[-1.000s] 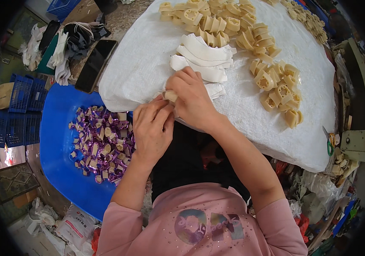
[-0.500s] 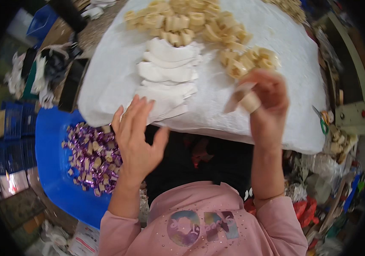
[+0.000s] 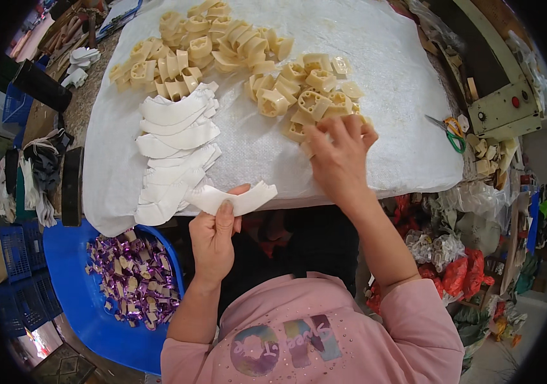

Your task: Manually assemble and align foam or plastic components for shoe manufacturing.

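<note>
My left hand (image 3: 213, 246) pinches a curved white strip (image 3: 257, 199) between thumb and fingers at the table's near edge. Beside it, a fanned row of similar white strips (image 3: 174, 160) lies on the white cloth, overlapping one another. My right hand (image 3: 342, 157) is bent over the near end of a pile of hollow cream plastic pieces (image 3: 313, 104). Its fingers curl down around a cream piece (image 3: 307, 150), which shows only in part beside the thumb; the fingertips are partly hidden. A second heap of cream pieces (image 3: 200, 46) sits farther back, beyond the strips.
A blue tub (image 3: 69, 281) holding purple-and-cream pieces (image 3: 134, 278) stands below the table at left. Scissors (image 3: 447, 131) with green and orange handles lie at the table's right edge, near a metal control box (image 3: 506, 109). Red plastic bags (image 3: 465, 272) lie low at right.
My left hand, empty over the white strips before, now holds one at the table edge. My right hand, which held a blurred cream piece, is now at the pile. The view has shifted.
</note>
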The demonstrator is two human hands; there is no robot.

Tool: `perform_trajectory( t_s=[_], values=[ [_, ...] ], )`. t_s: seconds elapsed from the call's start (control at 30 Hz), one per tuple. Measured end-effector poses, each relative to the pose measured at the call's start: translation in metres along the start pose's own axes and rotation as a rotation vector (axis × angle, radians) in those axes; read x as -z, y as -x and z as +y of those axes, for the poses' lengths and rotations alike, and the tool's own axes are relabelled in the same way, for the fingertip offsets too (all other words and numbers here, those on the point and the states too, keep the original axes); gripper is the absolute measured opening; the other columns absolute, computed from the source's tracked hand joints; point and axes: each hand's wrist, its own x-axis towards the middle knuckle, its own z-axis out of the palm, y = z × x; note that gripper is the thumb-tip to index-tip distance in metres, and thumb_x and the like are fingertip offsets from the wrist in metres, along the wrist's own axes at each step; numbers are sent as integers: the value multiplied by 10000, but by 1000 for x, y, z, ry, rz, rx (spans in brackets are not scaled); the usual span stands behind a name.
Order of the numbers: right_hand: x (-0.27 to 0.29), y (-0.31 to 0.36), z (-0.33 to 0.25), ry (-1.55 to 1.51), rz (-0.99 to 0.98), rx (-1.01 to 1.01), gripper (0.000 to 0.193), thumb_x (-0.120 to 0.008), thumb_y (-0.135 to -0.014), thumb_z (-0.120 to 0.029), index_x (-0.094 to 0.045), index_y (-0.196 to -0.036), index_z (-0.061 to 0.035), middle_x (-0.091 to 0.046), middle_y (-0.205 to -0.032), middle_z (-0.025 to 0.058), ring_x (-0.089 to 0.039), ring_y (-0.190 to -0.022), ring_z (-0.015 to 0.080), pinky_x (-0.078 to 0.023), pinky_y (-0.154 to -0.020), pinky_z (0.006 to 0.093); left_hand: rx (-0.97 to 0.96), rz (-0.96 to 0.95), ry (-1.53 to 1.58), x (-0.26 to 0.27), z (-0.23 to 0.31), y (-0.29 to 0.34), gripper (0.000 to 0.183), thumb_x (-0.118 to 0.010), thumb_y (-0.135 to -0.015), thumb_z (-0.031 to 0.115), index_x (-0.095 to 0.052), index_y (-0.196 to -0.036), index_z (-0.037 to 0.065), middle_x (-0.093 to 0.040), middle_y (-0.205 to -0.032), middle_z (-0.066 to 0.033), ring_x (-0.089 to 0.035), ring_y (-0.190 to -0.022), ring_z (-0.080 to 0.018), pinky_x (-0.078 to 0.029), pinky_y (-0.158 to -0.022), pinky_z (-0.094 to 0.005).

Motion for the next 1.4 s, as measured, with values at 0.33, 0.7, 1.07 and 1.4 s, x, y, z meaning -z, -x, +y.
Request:
perform_trajectory(
  t_s=[0.33, 0.7, 1.07, 1.4],
  values=[
    [-28, 5, -12, 51, 31, -139, 163, -618, -656, -78, -634, -810, -126, -498, -911, 43, -453, -936, 229, -237, -854, 420, 81, -58, -2, 1, -9, 1, 365, -427, -982, 244, -641, -1066, -39, -532, -650, -5, -413, -575, -40, -289, -513, -184],
    [-5, 25, -16, -779, -196, -73, 272, -584, -698, 90, -565, -955, 2, -495, -1009, 147, -536, -915, 327, -474, -765, 353, 213, 67, 602, 4, -8, -3, 376, -426, -977, 177, -430, -1275, -54, -576, -762, -99, -479, -578, -108, -383, -505, -239],
    [-5, 41, -27, -872, -99, -384, 324, -640, -726, 54, -576, -1034, -23, -553, -995, 153, -560, -905, 299, -468, -764, 348, 184, 60, 609, 4, -8, 2, 420, -402, -985, 219, -431, -1255, -101, -605, -909, -134, -536, -698, -151, -416, -589, -273],
    [33, 26, -66, -1102, 106, -42, 416, -624, -738, 113, -567, -1115, -55, -594, -1028, 164, -622, -849, 254, -516, -683, 299, 97, 95, 569, -17, 10, 9, 367, -436, -981, 184, -520, -1160, -125, -607, -1068, -167, -592, -920, -161, -479, -796, -288]
  ],
)
